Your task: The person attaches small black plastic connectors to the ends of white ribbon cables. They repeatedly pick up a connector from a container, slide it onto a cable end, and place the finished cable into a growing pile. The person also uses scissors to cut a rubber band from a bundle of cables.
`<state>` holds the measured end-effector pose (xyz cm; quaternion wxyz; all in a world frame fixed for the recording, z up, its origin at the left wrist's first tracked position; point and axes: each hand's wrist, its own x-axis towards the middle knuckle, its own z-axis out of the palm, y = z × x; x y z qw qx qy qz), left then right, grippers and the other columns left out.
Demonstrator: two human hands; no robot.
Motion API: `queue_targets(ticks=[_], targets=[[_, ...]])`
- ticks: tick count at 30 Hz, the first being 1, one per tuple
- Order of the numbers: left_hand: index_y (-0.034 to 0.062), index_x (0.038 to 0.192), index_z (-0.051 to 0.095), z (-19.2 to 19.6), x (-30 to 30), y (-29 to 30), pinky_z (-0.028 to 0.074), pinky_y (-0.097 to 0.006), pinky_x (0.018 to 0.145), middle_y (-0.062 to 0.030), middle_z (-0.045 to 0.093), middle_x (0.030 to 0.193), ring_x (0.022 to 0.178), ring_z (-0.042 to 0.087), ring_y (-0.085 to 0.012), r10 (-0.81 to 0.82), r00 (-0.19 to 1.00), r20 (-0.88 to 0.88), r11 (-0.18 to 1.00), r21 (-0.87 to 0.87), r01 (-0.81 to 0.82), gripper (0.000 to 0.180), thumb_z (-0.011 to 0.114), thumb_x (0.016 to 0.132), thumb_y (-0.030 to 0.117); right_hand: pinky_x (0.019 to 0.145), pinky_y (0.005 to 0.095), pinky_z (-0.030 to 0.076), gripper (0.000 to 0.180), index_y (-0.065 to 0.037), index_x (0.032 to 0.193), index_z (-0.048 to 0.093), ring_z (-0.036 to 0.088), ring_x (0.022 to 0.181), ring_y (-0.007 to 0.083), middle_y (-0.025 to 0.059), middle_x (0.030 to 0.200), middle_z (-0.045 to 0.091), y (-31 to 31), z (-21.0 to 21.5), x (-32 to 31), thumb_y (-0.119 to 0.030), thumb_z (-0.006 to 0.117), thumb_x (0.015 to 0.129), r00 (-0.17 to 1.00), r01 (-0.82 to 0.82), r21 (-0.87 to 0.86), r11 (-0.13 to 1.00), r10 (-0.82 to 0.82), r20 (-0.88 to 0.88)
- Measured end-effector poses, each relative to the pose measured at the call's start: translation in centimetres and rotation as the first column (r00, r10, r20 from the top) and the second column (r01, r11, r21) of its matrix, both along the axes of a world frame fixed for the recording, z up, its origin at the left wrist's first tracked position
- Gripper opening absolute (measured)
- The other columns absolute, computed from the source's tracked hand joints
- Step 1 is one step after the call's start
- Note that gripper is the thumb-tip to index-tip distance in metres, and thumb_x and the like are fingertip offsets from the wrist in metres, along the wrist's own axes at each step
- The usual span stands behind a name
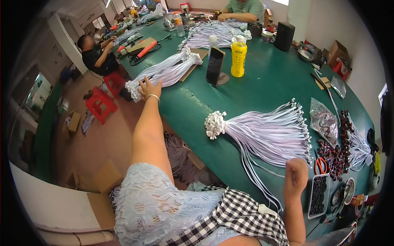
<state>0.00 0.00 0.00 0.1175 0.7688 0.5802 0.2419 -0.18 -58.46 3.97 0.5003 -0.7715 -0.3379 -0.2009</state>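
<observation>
My left hand (150, 88) reaches out to the left with its fingers spread. It touches the white connector end of a bundle of white flat cables (166, 74) lying along the table's left edge. My right hand (296, 174) is closed, raised near the table's front right; what its fingers hold, if anything, is hidden. Just beyond it a large fan of white cables (266, 129) is spread out, with a cluster of white connectors (215, 125) gathered at its left end. A few loose cables (255, 174) trail from it toward the table's front edge.
A phone (215, 67) and yellow bottle (238, 57) stand mid-table. At right lie a clear plastic bag (324, 119), dark small parts (331, 159), orange-handled scissors (320, 165) and a tray of black pieces (318, 196). Far off, more cables (213, 33) lie before a person (245, 10).
</observation>
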Motion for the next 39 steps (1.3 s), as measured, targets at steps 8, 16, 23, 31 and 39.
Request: queue_targets(ticks=[8,16,23,31,39], targets=[[0.0112,0.15,0.013,1.1,-1.3,8.1,0.018,-0.046,0.114,-0.0186,0.011,0.155,0.141,0.018,-0.0364,-0.184,0.674,0.715,0.974,0.224,0.028,0.102,0.063,0.077,0.062,0.068,0.0301,0.045,0.015,0.0,0.09,0.06,0.056,0.076,0.0234,0.0114,0.084,0.059,1.7,-0.5,0.6,0.01,0.06,0.08,1.0,0.006,-0.029,1.0,-0.005,0.015],[0.009,0.148,0.011,-0.1,0.0,17.3,0.022,-0.05,0.112,-0.0179,0.02,0.152,0.138,0.028,-0.031,-0.014,-0.206,0.978,0.995,0.034,0.092,0.095,0.053,0.081,0.061,0.07,0.0289,0.044,0.012,0.0,0.088,0.059,0.056,0.076,0.0222,0.0103,0.081,0.059,3.4,-2.2,-1.5,0.009,0.06,0.081,0.976,0.074,-0.05,0.996,-0.083,-0.202],[0.0062,0.125,0.053,5.8,-2.8,7.4,0.04,-0.052,0.102,-0.0132,0.055,0.127,0.117,0.052,-0.0348,-0.042,-0.522,0.852,0.884,0.275,0.378,0.061,0.043,0.084,0.051,0.07,0.0278,0.044,0.012,0.0,0.087,0.059,0.055,0.076,0.0193,0.009,0.083,0.057,3.3,-0.9,-2.1,0.011,0.059,0.081,0.978,0.142,-0.153,0.978,-0.163,-0.133],[0.0097,0.132,0.044,9.3,-11.6,1.9,0.035,-0.054,0.105,-0.0136,0.053,0.123,0.124,0.041,-0.0313,-0.237,-0.778,0.582,0.03,0.805,0.593,0.065,0.053,0.082,0.05,0.067,0.0272,0.045,0.018,-0.001,0.091,0.058,0.056,0.075,0.0184,0.0098,0.084,0.057,3.3,-0.5,-4.3,0.015,0.057,0.08,0.995,0.057,-0.131,0.99,-0.067,-0.073],[0.0129,0.131,0.048,3.6,-2.2,-6.8,0.031,-0.049,0.109,-0.0102,0.051,0.133,0.122,0.05,-0.027,0.154,-0.784,0.601,0.852,0.32,0.413,0.07,0.054,0.078,0.059,0.068,0.0284,0.046,0.019,-0.001,0.092,0.061,0.059,0.075,0.021,0.0115,0.083,0.06,-0.6,-0.8,-7.2,0.013,0.06,0.079,0.977,0.142,-0.07,0.987,-0.152,-0.15]])
